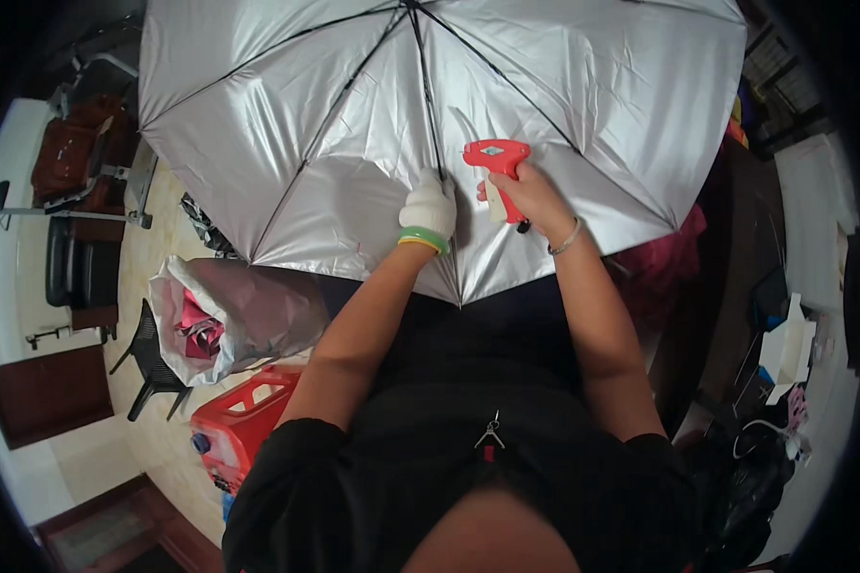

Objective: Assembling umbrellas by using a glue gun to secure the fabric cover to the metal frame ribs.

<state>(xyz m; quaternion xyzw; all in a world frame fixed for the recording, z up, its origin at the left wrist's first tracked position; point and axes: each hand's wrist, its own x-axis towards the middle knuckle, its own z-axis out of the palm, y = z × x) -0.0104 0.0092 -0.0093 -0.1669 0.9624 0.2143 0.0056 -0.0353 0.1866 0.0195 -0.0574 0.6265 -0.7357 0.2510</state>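
An opened umbrella [349,215], silver on its inner side with black ribs, spreads across the upper part of the head view. My left hand [428,208], in a white knit glove with a green and yellow cuff, is closed on a black umbrella rib [426,105] near the middle of the canopy. Its fingertips are partly hidden by the glove and cloth. Just to the right, my right hand [542,202] is bare and wrapped round the grip of a red tagging gun [497,153] with a white trigger. The gun's nose points left toward the rib.
At left, a white sack [258,310] with pink cloth in its mouth lies beside a red plastic jerrycan [248,413]. Behind them stands a black plastic chair [150,368]. A dark wooden surface [712,248] runs along the right, with a white box [788,349] beyond it.
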